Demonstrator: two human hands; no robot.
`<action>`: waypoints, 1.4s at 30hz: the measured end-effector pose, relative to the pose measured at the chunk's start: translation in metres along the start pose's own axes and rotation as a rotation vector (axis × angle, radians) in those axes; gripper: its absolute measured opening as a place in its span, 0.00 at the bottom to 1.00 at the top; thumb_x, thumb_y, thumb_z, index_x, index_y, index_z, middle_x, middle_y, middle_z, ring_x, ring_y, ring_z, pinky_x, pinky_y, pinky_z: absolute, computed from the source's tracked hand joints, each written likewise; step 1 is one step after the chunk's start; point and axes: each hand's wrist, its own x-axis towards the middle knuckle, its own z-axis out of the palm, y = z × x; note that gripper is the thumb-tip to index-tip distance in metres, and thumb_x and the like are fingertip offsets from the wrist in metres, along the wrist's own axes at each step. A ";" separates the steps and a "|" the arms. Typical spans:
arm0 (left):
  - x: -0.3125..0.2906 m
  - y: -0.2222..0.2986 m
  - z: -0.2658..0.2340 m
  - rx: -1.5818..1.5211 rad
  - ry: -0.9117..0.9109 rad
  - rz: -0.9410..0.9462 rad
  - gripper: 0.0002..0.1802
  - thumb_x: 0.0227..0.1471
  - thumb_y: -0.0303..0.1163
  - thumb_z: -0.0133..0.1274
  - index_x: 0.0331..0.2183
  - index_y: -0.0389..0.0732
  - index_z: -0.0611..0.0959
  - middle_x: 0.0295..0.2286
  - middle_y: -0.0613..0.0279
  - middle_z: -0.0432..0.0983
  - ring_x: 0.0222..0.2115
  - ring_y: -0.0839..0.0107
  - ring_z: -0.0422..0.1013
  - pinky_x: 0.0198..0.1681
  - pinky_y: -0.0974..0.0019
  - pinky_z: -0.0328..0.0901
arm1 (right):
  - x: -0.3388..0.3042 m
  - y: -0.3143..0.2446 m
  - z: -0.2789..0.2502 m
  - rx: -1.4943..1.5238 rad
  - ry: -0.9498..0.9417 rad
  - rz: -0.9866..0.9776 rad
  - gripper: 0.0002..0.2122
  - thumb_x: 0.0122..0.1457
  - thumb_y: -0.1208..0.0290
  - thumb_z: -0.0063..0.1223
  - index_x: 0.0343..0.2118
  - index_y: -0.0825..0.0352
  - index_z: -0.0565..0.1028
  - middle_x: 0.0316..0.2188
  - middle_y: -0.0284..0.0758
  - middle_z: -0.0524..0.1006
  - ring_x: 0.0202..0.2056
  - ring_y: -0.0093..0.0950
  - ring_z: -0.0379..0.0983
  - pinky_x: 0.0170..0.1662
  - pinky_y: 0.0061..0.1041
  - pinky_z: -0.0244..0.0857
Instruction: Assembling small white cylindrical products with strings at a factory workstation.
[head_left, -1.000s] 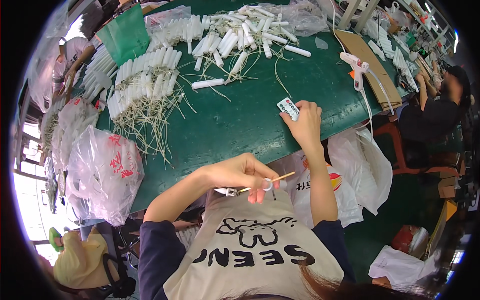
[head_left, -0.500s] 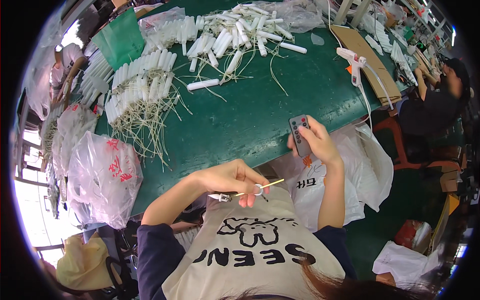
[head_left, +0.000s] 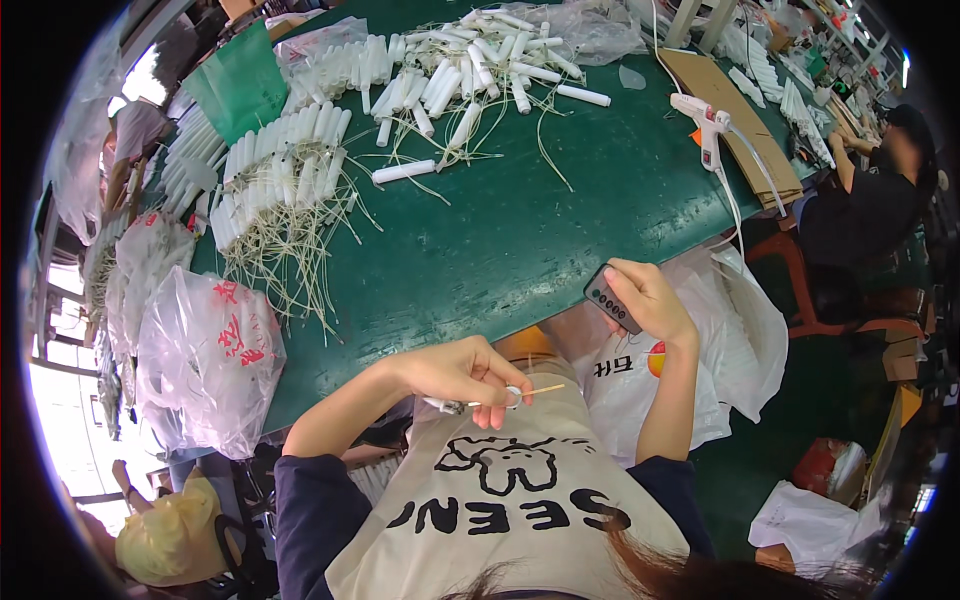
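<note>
My right hand [head_left: 657, 308] is closed round a small dark grey remote control [head_left: 610, 300] with round buttons, just past the table's front edge. The remote is tilted, and its lower end is partly hidden by my fingers. In front of my shirt, my left hand [head_left: 455, 370] is closed on a thin yellowish stick [head_left: 548, 389]. A small white ring [head_left: 514, 397] sits at those fingers around the stick. From the hand's other side sticks out a small white and silvery piece [head_left: 442, 406]; how it joins the stick is hidden.
The green table [head_left: 480, 260] carries a heap of white tubes with thin wires [head_left: 440, 90]. A glue gun [head_left: 710, 130] lies beside cardboard [head_left: 735, 120] at right. Plastic bags [head_left: 205, 350] hang at left; white sacks [head_left: 740, 330] stand at right. Another person [head_left: 880, 200] sits far right.
My right hand has moved slightly down and right, and the remote is turned to another slant. The stick in my left hand lies more level and looks less bright yellow, more orange.
</note>
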 end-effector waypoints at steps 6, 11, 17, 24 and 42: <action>-0.001 -0.002 -0.001 0.030 0.002 -0.007 0.14 0.52 0.30 0.49 0.39 0.33 0.79 0.20 0.60 0.77 0.20 0.79 0.72 0.27 0.76 0.67 | 0.020 -0.006 -0.001 -0.206 0.097 -0.096 0.15 0.64 0.66 0.36 0.23 0.68 0.66 0.11 0.31 0.69 0.11 0.17 0.63 0.15 0.18 0.57; -0.002 -0.004 -0.003 0.011 -0.017 -0.034 0.16 0.51 0.33 0.49 0.40 0.35 0.79 0.22 0.59 0.77 0.22 0.78 0.73 0.29 0.75 0.68 | 0.040 -0.012 -0.001 -0.257 0.240 -0.064 0.14 0.63 0.66 0.37 0.23 0.68 0.66 0.11 0.31 0.68 0.11 0.17 0.61 0.15 0.19 0.55; 0.000 -0.008 -0.005 -0.018 -0.008 -0.049 0.16 0.51 0.32 0.49 0.40 0.35 0.79 0.22 0.59 0.77 0.22 0.78 0.72 0.29 0.75 0.68 | 0.038 -0.011 0.002 -0.191 0.134 -0.050 0.14 0.63 0.66 0.37 0.23 0.68 0.66 0.12 0.30 0.68 0.12 0.17 0.62 0.16 0.18 0.56; 0.003 -0.004 -0.003 0.016 -0.016 0.001 0.15 0.49 0.24 0.45 0.40 0.32 0.78 0.22 0.59 0.78 0.22 0.79 0.73 0.29 0.76 0.68 | 0.028 -0.006 -0.007 -0.084 0.065 -0.044 0.15 0.63 0.66 0.39 0.21 0.69 0.65 0.11 0.31 0.68 0.12 0.16 0.64 0.15 0.18 0.57; 0.006 -0.001 -0.005 -0.025 -0.001 -0.068 0.16 0.47 0.24 0.45 0.40 0.32 0.78 0.22 0.58 0.78 0.22 0.79 0.73 0.29 0.76 0.68 | 0.098 0.023 -0.013 -0.933 0.646 -0.186 0.15 0.61 0.64 0.39 0.25 0.71 0.69 0.23 0.47 0.72 0.29 0.47 0.69 0.33 0.43 0.62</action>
